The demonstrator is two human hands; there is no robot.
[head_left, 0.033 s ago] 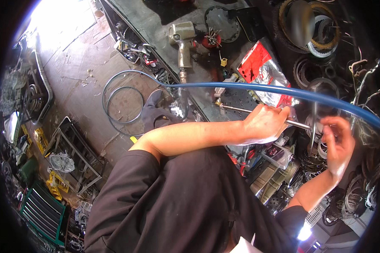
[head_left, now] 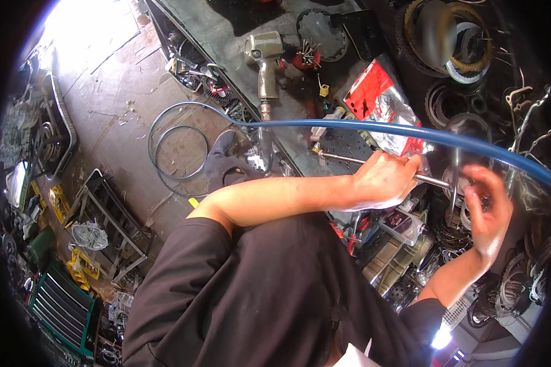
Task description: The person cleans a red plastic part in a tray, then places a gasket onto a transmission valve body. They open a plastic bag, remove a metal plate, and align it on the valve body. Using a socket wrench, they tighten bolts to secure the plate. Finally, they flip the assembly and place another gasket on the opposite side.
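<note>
My left hand (head_left: 382, 181) is closed round a long, thin metal rod (head_left: 433, 180), which runs from the bench fittings at its left end to a thin upright metal bar (head_left: 454, 192) at its right. The bar is blurred, and how it joins the rod is hard to see. Beside the bar, my right hand (head_left: 490, 211) has its fingers bent and its thumb apart, with nothing visible between them. A perforated dark block (head_left: 349, 147) with brass-coloured fittings lies near the rod's far end. Above both hands a blue hose (head_left: 410, 130) crosses the bench.
An impact wrench (head_left: 265, 58) stands on the bench (head_left: 223, 46), left of a red cup of thin pieces (head_left: 307, 58). A red and silver bag (head_left: 379, 101) lies behind the hose. Rings (head_left: 471, 52) are heaped at the far right. Coiled hose (head_left: 156, 144) hangs over the floor.
The fingers of my right hand have shifted slightly, and the upright bar has moved a little. My left hand looks the same.
</note>
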